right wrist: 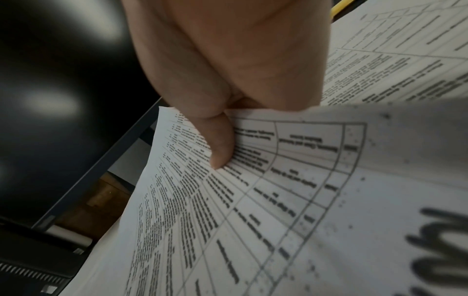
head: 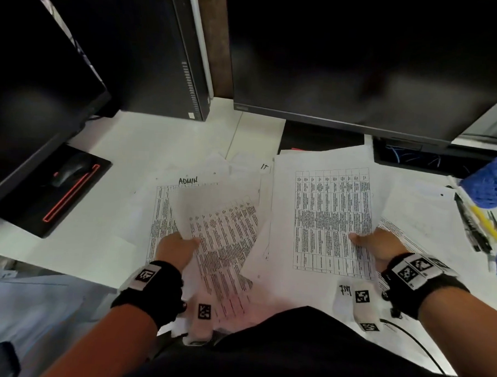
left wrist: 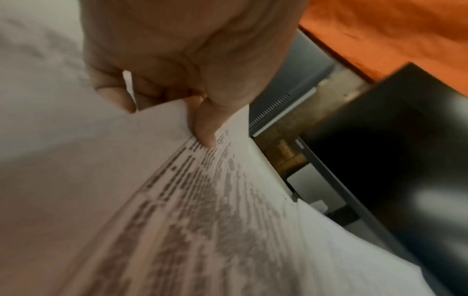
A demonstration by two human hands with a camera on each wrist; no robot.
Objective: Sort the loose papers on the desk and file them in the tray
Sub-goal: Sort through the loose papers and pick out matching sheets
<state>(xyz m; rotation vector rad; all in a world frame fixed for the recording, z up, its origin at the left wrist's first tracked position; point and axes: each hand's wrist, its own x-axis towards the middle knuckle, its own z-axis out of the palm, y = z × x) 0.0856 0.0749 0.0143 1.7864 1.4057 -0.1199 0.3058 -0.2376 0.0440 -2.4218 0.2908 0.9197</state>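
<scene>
Loose printed papers cover the white desk [head: 123, 160] in front of me. My left hand [head: 176, 246] pinches a tilted sheet of dense text [head: 225, 238], thumb [left wrist: 205, 128] on top of that sheet [left wrist: 202, 220]. Under it lies a table sheet marked ADMIN [head: 188, 181]. My right hand [head: 378, 245] pinches a table sheet [head: 331, 217] by its right edge, thumb [right wrist: 220, 144] pressed on the printed grid [right wrist: 253, 200]. A page marked IT [head: 264, 166] peeks out between the two. More sheets [head: 420, 213] lie at the right. No tray is in view.
A dark monitor [head: 361, 65] stands straight ahead, another [head: 31, 107] at the left with a mouse [head: 68, 169] on its base. A computer tower [head: 151, 47] is at the back. A blue pen holder [head: 489, 181] and several pens [head: 479, 224] lie at the right edge.
</scene>
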